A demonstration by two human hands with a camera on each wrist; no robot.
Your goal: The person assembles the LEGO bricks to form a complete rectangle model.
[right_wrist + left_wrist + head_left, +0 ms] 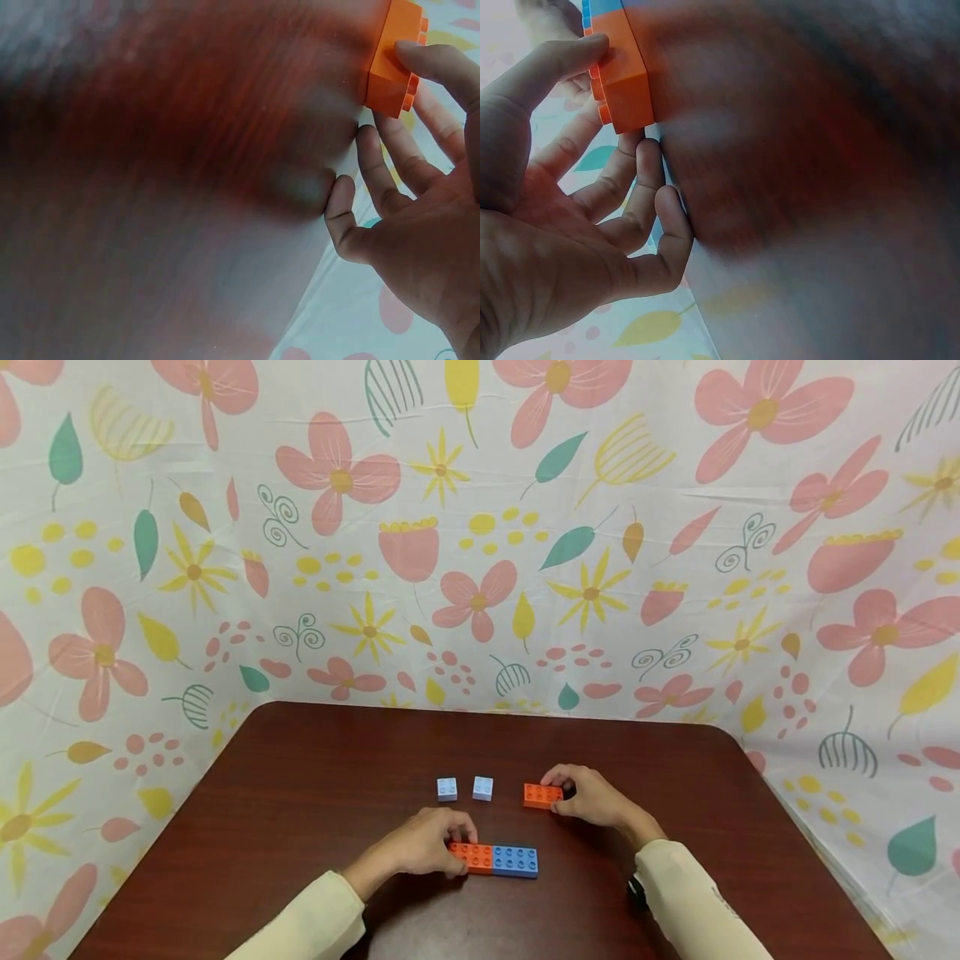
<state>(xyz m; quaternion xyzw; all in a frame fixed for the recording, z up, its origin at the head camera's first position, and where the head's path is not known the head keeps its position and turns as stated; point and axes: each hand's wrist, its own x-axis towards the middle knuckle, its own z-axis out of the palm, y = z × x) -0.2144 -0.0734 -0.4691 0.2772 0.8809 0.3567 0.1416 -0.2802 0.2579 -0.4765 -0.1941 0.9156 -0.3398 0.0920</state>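
Flower-print cloth (480,635) backs the dark counter (300,793). The left hand's (429,842) fingers, parted just a brick's width, pinch an orange brick (478,858) near one end; a blue brick (514,862) abuts it, perhaps attached. The right hand (597,796) similarly pinches a second orange brick (542,796), farther forward. Likely light, stiff, smooth plastic; grip the long sides. Two pale-blue bricks (483,788) stand left of that one, seemingly obstructing nothing.

left hand (426,845), right hand (597,797), both curled

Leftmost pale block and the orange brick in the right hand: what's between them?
In the head view, the other pale block sits between the leftmost one and the orange brick, with bare tabletop either side.
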